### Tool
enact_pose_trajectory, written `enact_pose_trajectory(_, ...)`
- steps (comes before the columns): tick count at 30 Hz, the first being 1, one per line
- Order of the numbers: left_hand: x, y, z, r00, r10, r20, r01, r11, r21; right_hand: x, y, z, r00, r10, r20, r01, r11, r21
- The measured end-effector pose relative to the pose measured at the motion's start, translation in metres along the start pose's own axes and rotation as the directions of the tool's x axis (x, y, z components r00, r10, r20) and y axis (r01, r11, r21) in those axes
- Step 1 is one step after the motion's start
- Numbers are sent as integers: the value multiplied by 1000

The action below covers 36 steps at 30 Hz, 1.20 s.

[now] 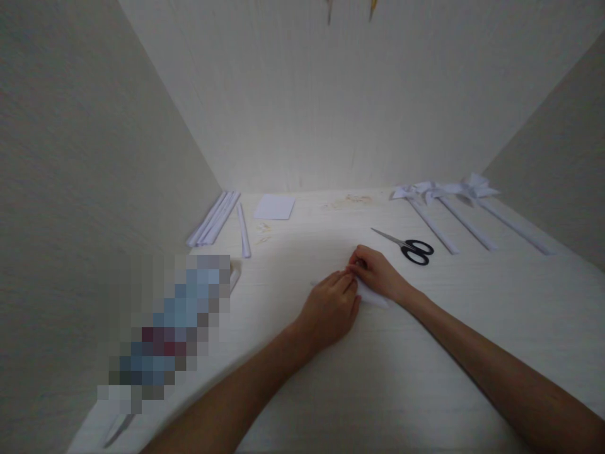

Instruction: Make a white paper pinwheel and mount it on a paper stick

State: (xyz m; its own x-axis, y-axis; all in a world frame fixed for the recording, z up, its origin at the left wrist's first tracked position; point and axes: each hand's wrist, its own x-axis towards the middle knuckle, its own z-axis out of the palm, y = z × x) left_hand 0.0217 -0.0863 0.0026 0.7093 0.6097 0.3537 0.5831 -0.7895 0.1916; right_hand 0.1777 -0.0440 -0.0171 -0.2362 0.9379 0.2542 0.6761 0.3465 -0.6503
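Observation:
A piece of white paper (373, 296) lies on the table under my two hands, its right corner sticking out below my right wrist. My left hand (333, 306) is closed on the paper, with its fingertips pressed together close to those of my right hand. My right hand (375, 271) pinches at the paper's upper part with curled fingers. Most of the paper is hidden by the hands, so its folded shape cannot be made out. Just beyond my right hand lie scissors (407, 247) with black handles, their blades pointing to the far left.
Several rolled paper sticks (215, 221) lie at the far left beside a single stick (244, 230) and a square of paper (275, 207). At the far right are three paper sticks (515, 227) with folded paper tops (475, 186). A blurred-out item (174, 321) lies left. Walls enclose the table.

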Motion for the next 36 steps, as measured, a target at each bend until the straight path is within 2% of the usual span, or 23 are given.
enact_pose_trajectory(7,-3,6,7,988,-21,152,12,998,63,2,3,0,1000,-4,-20,3,999,-51)
enact_pose_trajectory(17,-11,11,4,949,-40,313,14,996,87,5,5,-2,1000,-21,0,21,996,-90)
enact_pose_trajectory(30,-21,34,11,943,-227,242,192,968,161,5,8,-1,1000,-8,19,9,998,-61)
enact_pose_trajectory(36,-20,37,7,906,-273,323,220,957,190,6,5,-3,1000,-7,29,9,998,-62)
